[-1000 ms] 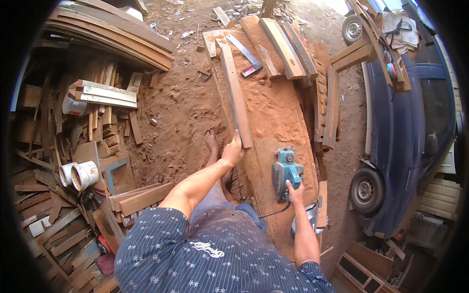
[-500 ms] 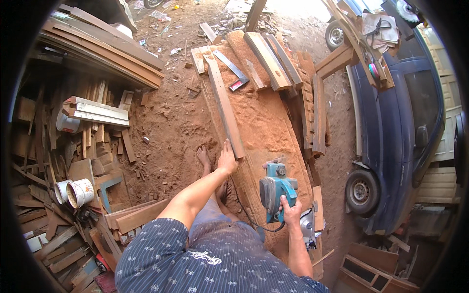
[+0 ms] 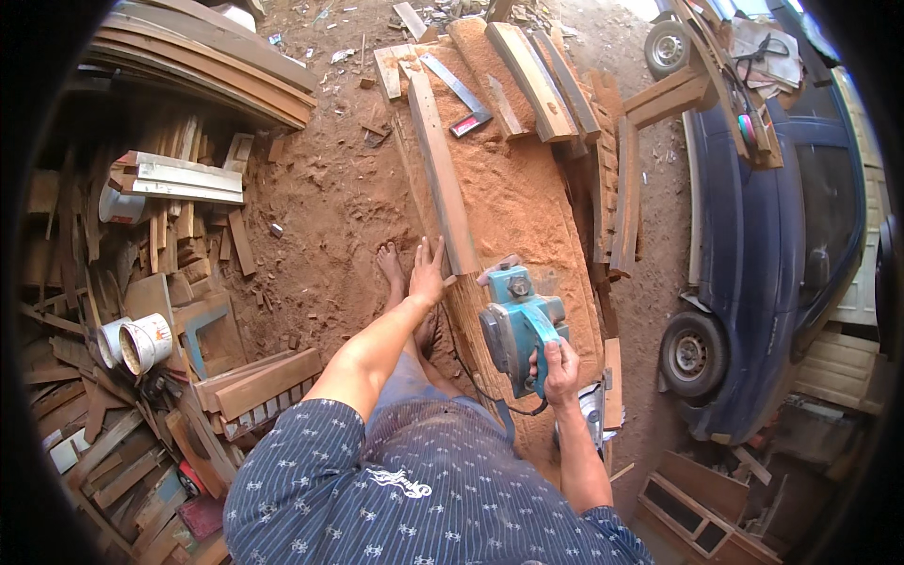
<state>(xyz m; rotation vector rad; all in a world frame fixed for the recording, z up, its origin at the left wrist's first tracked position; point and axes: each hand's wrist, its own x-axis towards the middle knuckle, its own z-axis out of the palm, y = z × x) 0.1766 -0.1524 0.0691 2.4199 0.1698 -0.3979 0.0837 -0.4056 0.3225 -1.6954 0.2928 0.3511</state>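
A teal electric hand planer hangs over the sawdust-strewn plank bench, its handle gripped by my right hand. Its front is close to the near end of a long narrow wooden beam lying lengthwise along the bench. My left hand is open with fingers spread at the left side of that near end; whether the fingertips touch the beam I cannot tell. Farther up the bench lies a try square with a metal blade and a dark and red stock. A power tool with a metal guard is partly hidden behind my right wrist.
Thick wood pieces lie at the bench's far end. Stacked boards, scrap wood and white buckets crowd the left. A dark blue car stands at the right. Sawdust covers much of the bench.
The planer has moved left, nearer the beam's near end, in my right hand. My left hand has spread its fingers and shifted slightly off the beam's top. The whole view has shifted a little.
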